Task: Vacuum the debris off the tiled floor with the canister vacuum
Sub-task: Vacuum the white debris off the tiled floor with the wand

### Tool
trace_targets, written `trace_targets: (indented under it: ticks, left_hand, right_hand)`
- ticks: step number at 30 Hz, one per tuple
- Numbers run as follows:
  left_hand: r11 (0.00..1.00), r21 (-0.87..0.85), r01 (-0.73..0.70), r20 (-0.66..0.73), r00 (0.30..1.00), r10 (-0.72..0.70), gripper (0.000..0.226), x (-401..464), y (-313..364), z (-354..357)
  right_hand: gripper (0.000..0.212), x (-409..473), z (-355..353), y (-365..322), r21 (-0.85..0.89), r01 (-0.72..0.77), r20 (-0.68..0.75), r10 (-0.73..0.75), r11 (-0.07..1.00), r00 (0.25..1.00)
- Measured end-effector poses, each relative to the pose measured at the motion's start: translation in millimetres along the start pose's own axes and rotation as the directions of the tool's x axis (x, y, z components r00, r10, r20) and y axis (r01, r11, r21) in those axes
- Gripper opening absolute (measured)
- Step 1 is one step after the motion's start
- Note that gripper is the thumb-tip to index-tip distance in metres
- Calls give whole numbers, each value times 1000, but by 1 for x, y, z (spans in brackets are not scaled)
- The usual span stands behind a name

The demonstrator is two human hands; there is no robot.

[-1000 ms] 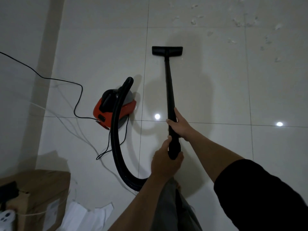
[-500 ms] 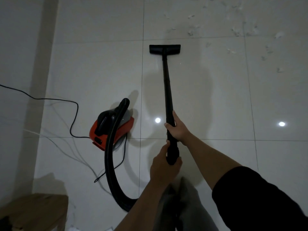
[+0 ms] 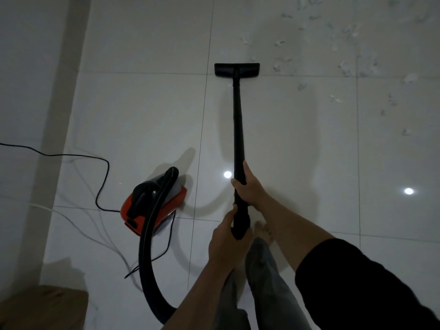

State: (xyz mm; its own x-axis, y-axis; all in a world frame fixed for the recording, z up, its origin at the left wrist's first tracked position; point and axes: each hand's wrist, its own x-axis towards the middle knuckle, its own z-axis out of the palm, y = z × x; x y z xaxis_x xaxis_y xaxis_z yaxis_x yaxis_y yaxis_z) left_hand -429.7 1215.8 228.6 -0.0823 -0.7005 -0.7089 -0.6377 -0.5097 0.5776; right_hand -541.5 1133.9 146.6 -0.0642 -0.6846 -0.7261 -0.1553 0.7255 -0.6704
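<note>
Two hands steer the wand toward the scraps.

Right hand (image 3: 247, 186) and left hand (image 3: 228, 236) both clamp the wand (image 3: 238, 129), stacked for reach; its head (image 3: 237, 70) seems flat, just short of the debris (image 3: 281, 63); the vacuum (image 3: 152, 201) trails left.

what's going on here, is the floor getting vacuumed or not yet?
A person is vacuuming a tiled floor. Both hands grip the black wand: right hand further down it, left hand at the near end by the hose. The floor nozzle rests flat on the tile ahead. The debris lies scattered beyond it and to the right, not yet picked up. The red canister sits to the left with its cord trailing.
</note>
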Motion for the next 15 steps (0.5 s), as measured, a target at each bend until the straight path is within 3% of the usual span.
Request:
trace_targets:
  ticks: [15]
  left_hand:
    - [999, 36, -31, 13, 999, 30, 55, 79, 76, -17]
  right_hand:
    - [79, 74, -52, -72, -33, -2, 35, 3, 999, 999]
